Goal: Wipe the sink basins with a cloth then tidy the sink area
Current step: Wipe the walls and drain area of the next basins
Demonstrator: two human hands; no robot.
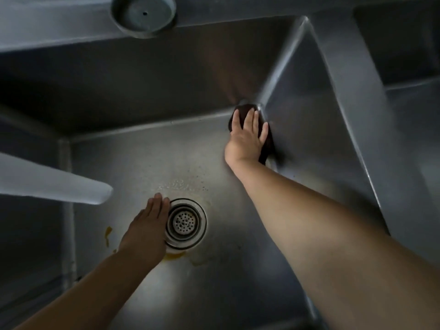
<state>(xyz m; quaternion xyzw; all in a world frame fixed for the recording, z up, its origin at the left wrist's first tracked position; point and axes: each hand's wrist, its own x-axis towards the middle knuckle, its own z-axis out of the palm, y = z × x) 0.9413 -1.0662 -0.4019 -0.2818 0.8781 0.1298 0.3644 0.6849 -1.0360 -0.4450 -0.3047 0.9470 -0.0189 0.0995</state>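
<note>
The right hand (247, 136), its grip spread flat, presses a dark cloth (266, 148) into the far right corner of the steel sink basin (133, 163). The left hand (145, 229), fingers straight, rests on the floor beside the drain strainer (185, 222). Yellow residue (108, 233) lies near the drain; a corner-bound wipe could miss it, and the bracing palm could slip on the wet steel.
</note>
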